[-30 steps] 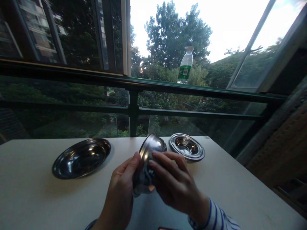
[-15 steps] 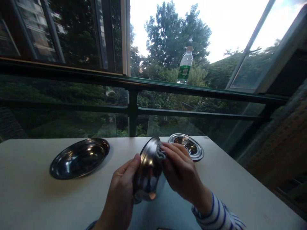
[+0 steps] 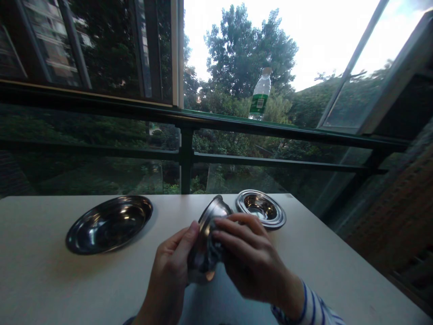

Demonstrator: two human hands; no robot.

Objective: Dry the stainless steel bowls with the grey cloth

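A shiny metal bowl (image 3: 199,253) is held tilted on its side above the table, its outer wall facing right. My left hand (image 3: 171,266) grips its left side, thumb at the rim and fingers hidden behind. My right hand (image 3: 255,259) is closed on a crumpled greyish cloth (image 3: 214,246) and presses it against the bowl's outer wall. Most of the cloth is covered by my fingers, so its full shape cannot be seen. A finger of the left hand shows as a small patch below the bowl.
A wide metal basin (image 3: 110,225) lies on the white table (image 3: 43,280) at the left. Stacked metal bowls or plates (image 3: 279,217) stand behind my right hand. A plastic bottle (image 3: 260,98) with a green label stands on the dark railing (image 3: 230,121) beyond the table.
My right hand has slid the cloth down and leftward along the bowl's outer wall, from near the rim toward the middle. My left hand keeps its hold, and the bowl stays nearly in place.
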